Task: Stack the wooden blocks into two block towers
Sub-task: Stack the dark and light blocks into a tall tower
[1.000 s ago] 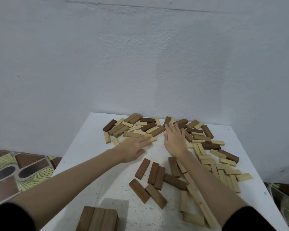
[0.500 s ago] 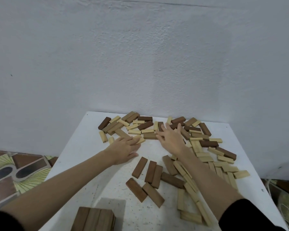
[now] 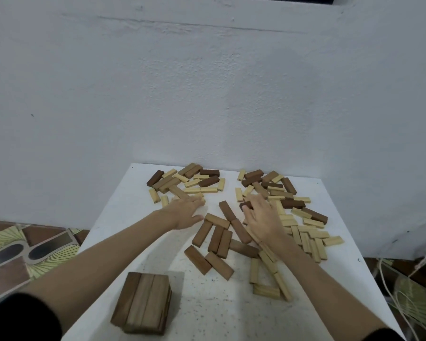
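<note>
Two hands sort scattered blocks: left hand (image 3: 185,211) rests flat, fingers straight; right hand (image 3: 262,217) curls onto a dark block (image 3: 246,206). Best lifted clear, not dragged.

We see soft, even, rather dim light with a cool bluish cast on the wall (image 3: 207,82). Shadows stay faint; a pale one lies behind the block stack (image 3: 143,306) on the white table (image 3: 207,316). No glare shows. Wide-angle bending curves the edges, and the right hand (image 3: 263,217) looks slightly smeared.
</note>
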`<state>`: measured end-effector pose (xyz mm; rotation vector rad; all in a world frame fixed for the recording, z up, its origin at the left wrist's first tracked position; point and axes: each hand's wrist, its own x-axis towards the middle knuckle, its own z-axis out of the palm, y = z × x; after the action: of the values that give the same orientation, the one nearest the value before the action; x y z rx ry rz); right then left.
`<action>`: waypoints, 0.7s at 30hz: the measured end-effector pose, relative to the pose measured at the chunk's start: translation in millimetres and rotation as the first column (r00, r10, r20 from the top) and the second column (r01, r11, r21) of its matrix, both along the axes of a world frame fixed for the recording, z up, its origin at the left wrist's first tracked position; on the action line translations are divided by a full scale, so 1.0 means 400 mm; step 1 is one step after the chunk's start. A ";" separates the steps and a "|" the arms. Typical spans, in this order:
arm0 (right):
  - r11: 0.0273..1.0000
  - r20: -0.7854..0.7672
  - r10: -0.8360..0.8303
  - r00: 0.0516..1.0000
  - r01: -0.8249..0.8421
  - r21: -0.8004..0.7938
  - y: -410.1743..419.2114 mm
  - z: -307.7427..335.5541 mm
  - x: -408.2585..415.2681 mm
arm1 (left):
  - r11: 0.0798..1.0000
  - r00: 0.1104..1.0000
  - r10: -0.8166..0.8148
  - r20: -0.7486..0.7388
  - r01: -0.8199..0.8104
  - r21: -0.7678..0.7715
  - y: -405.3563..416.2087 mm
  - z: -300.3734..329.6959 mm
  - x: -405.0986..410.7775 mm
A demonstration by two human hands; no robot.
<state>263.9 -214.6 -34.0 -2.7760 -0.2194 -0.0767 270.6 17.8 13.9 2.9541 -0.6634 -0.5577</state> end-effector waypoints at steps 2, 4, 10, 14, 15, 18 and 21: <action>0.998 -0.087 -0.060 0.994 0.060 -0.001 -0.008 0.001 0.017 | 1.000 0.999 0.010 -0.034 -0.011 -0.016 -0.021 -0.003 -0.004; 0.998 -0.170 -0.028 0.985 0.038 0.055 -0.007 0.006 0.021 | 0.999 0.997 0.029 -0.078 -0.030 -0.021 -0.036 -0.010 -0.005; 0.989 -0.126 0.077 0.989 -0.060 0.136 -0.012 0.015 -0.060 | 0.995 0.992 0.095 -0.087 -0.098 -0.031 -0.080 -0.018 0.004; 0.986 -0.053 0.052 0.997 -0.060 -0.157 -0.063 -0.045 -0.199 | 0.984 0.982 0.177 -0.068 -0.179 -0.011 -0.148 -0.058 -0.029; 0.974 -0.057 0.053 0.997 -0.064 -0.216 -0.073 -0.058 -0.233 | 0.978 0.977 0.198 -0.074 -0.201 -0.046 -0.170 -0.066 -0.050; 0.951 -0.102 0.014 0.995 -0.045 -0.307 -0.083 -0.086 -0.299 | 0.971 0.977 0.214 -0.026 -0.215 -0.105 -0.224 -0.100 -0.118; 0.958 -0.118 0.067 0.991 -0.097 -0.269 -0.092 -0.102 -0.336 | 0.977 0.977 0.208 0.044 -0.205 -0.062 -0.242 -0.143 -0.177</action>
<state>129.3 -251.5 -74.8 -3.0308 -0.3411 0.1344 199.8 -79.1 -43.3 2.9429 -0.3617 -0.4400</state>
